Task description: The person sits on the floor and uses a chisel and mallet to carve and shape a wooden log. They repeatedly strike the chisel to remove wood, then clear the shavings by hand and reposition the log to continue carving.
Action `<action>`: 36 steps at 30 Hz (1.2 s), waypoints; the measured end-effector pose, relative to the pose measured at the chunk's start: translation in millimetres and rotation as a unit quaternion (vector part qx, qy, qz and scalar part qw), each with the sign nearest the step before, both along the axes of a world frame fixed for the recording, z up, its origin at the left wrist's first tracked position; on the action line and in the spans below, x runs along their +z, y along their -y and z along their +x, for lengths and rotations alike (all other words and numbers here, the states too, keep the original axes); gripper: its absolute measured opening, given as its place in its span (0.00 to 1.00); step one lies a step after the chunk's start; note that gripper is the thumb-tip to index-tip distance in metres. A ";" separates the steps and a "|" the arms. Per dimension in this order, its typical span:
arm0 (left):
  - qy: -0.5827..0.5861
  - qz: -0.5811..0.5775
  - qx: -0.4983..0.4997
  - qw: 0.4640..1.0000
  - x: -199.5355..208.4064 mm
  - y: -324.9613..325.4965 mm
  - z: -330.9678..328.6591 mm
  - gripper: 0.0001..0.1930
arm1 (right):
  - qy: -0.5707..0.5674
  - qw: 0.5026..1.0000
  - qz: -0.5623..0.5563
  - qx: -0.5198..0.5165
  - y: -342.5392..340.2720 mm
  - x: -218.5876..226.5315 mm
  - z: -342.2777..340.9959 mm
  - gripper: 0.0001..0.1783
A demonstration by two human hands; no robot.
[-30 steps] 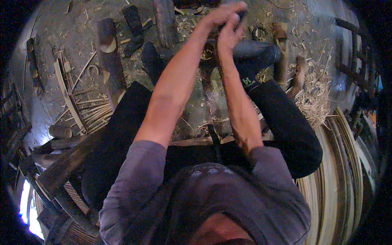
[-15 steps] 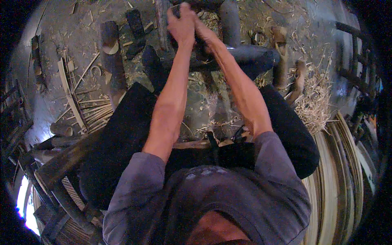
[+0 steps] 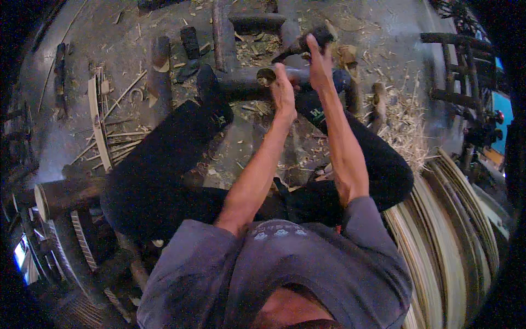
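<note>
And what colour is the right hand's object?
The object looks dark, nearly black; best in head view.

Surroundings, by clock position. Between two and three: a heap of pale curled shavings (image 3: pixel 408 130) on the grey floor (image 3: pixel 394 33); farther out, a dark wooden frame (image 3: pixel 455 99) and, at the rim, a blue panel (image 3: pixel 501 118). Near four: a stack of long, pale strips (image 3: pixel 438 230). Between eight and nine: a log with a pale cut end (image 3: pixel 79 198). Between nine and ten: a curved slat (image 3: pixel 99 131) beside thin sticks (image 3: pixel 125 95).
</note>
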State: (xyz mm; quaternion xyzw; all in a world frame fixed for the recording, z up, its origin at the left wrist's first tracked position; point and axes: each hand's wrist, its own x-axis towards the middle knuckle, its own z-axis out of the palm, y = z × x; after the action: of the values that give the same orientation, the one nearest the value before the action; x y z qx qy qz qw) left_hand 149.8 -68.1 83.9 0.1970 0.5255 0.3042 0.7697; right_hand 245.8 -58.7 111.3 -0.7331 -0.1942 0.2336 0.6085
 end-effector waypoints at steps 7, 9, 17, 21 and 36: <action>0.245 -0.002 -0.246 0.938 -20.4 7.5 -13.5 0.27 | 0.046 0.982 -0.039 0.181 147.7 9.9 -65.6 0.37; 0.125 0.106 -0.388 0.907 -31.4 2.4 -24.4 0.28 | -0.083 0.974 -0.099 0.185 165.9 13.0 -75.2 0.41; -0.145 0.307 -0.604 0.721 -27.6 -14.1 -49.8 0.47 | 0.023 0.993 0.022 0.114 107.8 -106.4 -97.6 0.49; -0.209 0.290 -0.624 0.695 -56.1 -35.3 -77.6 0.46 | -0.059 0.993 0.077 0.073 73.3 -95.0 -157.9 0.46; -0.161 0.148 -0.299 0.929 -93.4 5.6 -19.3 0.38 | 0.122 0.899 -0.247 0.340 76.6 -82.9 -41.3 0.31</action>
State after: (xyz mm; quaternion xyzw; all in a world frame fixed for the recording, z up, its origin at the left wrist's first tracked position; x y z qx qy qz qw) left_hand 130.5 -73.7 -9.5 0.5028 0.5080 0.0983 0.6924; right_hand 204.6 -135.3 28.3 -0.7721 -0.4399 0.3755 0.2633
